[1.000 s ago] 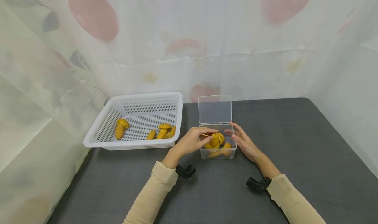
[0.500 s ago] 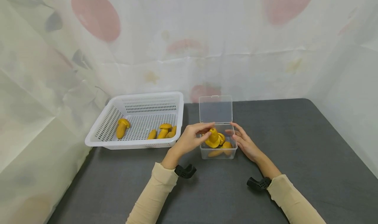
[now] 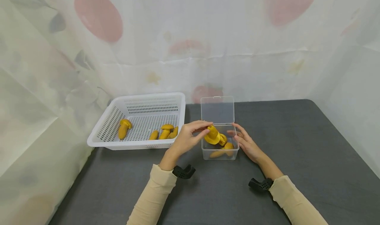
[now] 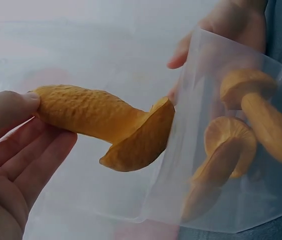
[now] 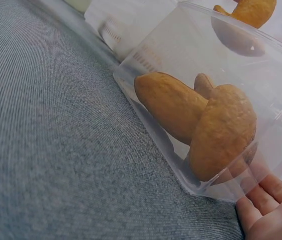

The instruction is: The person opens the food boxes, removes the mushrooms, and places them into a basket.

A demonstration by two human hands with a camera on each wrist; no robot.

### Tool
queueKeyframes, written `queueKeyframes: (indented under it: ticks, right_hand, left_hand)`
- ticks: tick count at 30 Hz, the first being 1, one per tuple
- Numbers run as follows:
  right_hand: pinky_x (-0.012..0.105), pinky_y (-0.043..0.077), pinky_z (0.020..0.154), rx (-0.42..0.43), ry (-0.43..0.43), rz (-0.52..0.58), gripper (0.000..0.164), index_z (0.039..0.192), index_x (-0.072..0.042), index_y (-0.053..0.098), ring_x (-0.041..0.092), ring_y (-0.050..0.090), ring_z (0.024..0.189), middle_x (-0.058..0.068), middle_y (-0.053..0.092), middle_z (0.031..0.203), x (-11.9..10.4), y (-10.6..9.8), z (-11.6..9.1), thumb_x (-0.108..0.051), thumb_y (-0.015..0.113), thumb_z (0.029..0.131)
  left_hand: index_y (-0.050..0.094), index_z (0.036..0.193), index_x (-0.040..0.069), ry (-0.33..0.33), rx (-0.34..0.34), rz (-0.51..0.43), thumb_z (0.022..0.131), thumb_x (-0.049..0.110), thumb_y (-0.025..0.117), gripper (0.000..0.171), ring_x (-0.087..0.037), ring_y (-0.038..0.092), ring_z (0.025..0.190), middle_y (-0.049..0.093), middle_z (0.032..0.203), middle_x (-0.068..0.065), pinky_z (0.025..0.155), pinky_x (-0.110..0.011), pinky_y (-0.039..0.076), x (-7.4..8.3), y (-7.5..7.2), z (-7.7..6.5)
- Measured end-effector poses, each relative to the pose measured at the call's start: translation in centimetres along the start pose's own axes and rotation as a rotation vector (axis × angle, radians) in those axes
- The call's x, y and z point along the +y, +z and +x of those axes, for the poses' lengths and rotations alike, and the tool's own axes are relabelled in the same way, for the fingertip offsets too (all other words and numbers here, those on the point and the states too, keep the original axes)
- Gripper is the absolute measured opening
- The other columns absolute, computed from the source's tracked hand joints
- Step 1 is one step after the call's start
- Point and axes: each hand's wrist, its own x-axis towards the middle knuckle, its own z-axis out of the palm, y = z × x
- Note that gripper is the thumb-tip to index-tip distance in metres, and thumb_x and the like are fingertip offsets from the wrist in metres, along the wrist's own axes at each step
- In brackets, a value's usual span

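In the head view my left hand (image 3: 187,137) pinches a yellow-brown mushroom (image 3: 213,135) by the end of its stem, over the left side of a clear plastic box (image 3: 207,155). The left wrist view has this mushroom (image 4: 90,112) lying sideways between thumb and fingers, its cap toward the box wall. Inside the box lie two more mushrooms, one a plump-capped mushroom (image 5: 223,132) in the right wrist view. My right hand (image 3: 248,147) rests its loosely extended fingers against the box's right side. The clear lid (image 3: 217,109) stands raised at the back.
A white perforated basket (image 3: 135,146) stands left of the box. It holds several mushrooms, including one mushroom (image 3: 124,129) on its left side. Both rest on a dark grey tabletop (image 3: 219,192), with a printed curtain (image 3: 237,70) hanging behind.
My left hand has drawn up and left, lifting the mushroom in its fingers, which now shows with its stem raised. My right hand has stayed at the box's side.
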Motion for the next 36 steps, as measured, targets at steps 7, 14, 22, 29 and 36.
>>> queueKeyframes:
  ticks: [7, 14, 22, 29, 36]
  right_hand:
    - [0.074, 0.009, 0.115, 0.003, -0.011, 0.001, 0.056, 0.155, -0.021, 0.01, 0.021, 0.03, 0.139, 0.033, 0.023, 0.151, 0.1, 0.0, -0.1, -0.027, 0.036, 0.106]
    - [0.073, 0.008, 0.115, 0.001, -0.005, 0.008, 0.057, 0.155, -0.022, 0.009, 0.035, 0.018, 0.144, 0.031, 0.023, 0.152, 0.1, 0.0, -0.2, -0.028, 0.036, 0.105]
    - [0.073, 0.007, 0.115, -0.001, -0.018, 0.003, 0.057, 0.156, -0.022, 0.009, 0.039, 0.015, 0.145, 0.032, 0.022, 0.152, 0.1, -0.1, -0.2, -0.028, 0.036, 0.106]
    - [0.073, 0.008, 0.115, 0.0, -0.012, 0.004, 0.057, 0.156, -0.022, 0.009, 0.043, 0.012, 0.145, 0.032, 0.022, 0.152, 0.1, -0.1, -0.2, -0.028, 0.035, 0.106]
    - [0.074, 0.007, 0.115, 0.002, -0.006, 0.004, 0.057, 0.155, -0.023, 0.009, 0.04, 0.015, 0.145, 0.031, 0.023, 0.152, 0.2, -0.1, -0.2, -0.028, 0.036, 0.106]
  left_hand:
    - [0.065, 0.12, -0.005, 0.026, 0.057, 0.028, 0.089, -0.001, 0.063, 0.031, -0.028, 0.068, 0.102, 0.069, 0.115, -0.019, 0.086, -0.025, 0.059, 0.1, -1.1, -0.4]
    - [0.065, 0.12, -0.003, 0.012, 0.105, 0.045, 0.089, -0.001, 0.063, 0.031, -0.028, 0.068, 0.103, 0.068, 0.116, -0.019, 0.086, -0.022, 0.059, 0.3, -2.6, -0.9]
    - [0.063, 0.119, -0.009, -0.005, 0.169, -0.005, 0.087, -0.008, 0.062, 0.032, -0.022, 0.068, 0.105, 0.067, 0.116, -0.026, 0.09, -0.019, 0.057, 0.1, -4.1, -1.6]
    - [0.063, 0.119, -0.01, -0.019, 0.26, 0.003, 0.084, -0.015, 0.061, 0.035, 0.007, 0.062, 0.103, 0.065, 0.115, -0.03, 0.087, -0.012, 0.055, -0.4, -5.8, -2.5]
    - [0.063, 0.117, -0.012, -0.037, 0.334, 0.044, 0.084, -0.015, 0.061, 0.033, 0.012, 0.06, 0.102, 0.066, 0.114, -0.03, 0.085, -0.009, 0.054, -0.6, -7.4, -3.1]
